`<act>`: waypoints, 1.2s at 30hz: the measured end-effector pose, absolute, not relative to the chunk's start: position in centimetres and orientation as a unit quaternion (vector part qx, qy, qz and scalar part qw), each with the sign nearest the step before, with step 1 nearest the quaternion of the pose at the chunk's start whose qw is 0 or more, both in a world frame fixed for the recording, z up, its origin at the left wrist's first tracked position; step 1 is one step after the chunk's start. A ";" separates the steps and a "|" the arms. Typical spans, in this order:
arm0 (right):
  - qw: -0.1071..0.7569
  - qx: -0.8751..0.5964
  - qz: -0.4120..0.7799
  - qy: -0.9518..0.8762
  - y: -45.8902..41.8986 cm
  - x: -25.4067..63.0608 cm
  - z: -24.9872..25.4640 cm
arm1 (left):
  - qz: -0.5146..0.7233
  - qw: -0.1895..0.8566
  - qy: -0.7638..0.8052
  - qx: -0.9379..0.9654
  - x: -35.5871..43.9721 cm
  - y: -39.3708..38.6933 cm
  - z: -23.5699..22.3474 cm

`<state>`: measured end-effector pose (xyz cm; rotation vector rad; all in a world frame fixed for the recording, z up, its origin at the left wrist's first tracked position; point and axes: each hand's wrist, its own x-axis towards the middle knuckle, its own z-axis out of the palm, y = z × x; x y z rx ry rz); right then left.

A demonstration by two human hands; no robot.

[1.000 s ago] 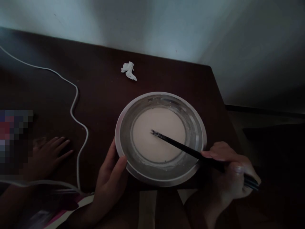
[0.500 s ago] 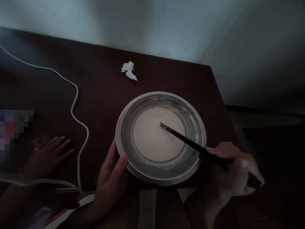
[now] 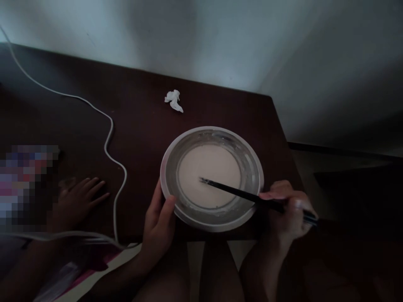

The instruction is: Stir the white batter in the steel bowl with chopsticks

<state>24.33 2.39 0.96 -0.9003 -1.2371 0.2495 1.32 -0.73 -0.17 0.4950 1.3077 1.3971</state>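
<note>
Right hand (image 3: 288, 209) holds chopsticks (image 3: 233, 192) in a closed grip, tips in the batter (image 3: 209, 174); left hand (image 3: 159, 220) clasps the metal bowl (image 3: 170, 167) rim, frame centre.

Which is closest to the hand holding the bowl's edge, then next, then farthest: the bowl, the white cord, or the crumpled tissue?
From the left hand:
1. Bowl, touching it, on the hand's right.
2. White cord, on its left.
3. Crumpled tissue, far back near the wall.

Both hands, the left hand (image 3: 159, 220) and the right hand (image 3: 288, 214), are bare: 2 uncovered forearms (no sleeves reach the wrists), no rings visible.
</note>
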 end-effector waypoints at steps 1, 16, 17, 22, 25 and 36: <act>0.699 -0.422 0.107 -0.568 2.4 24.3 0.9 | 0.592 0.547 0.550 0.221 1.4 -0.7 -0.5; 0.598 -0.557 0.191 -0.544 1.9 23.3 3.0 | 0.622 0.527 0.505 0.284 1.5 1.7 -1.8; 0.599 -0.570 0.177 -0.535 1.7 23.5 3.6 | 0.625 0.531 0.502 0.275 1.6 2.0 -1.4; 0.612 -0.585 0.209 -0.489 0.8 23.8 6.5 | 0.624 0.546 0.504 0.242 1.7 3.8 0.6; 0.564 -0.566 0.277 -0.533 0.9 23.3 7.6 | 0.615 0.548 0.515 0.238 1.6 4.9 1.4; 0.532 -0.647 0.215 -0.502 1.7 22.1 10.0 | 0.578 0.530 0.577 0.230 1.5 6.4 2.6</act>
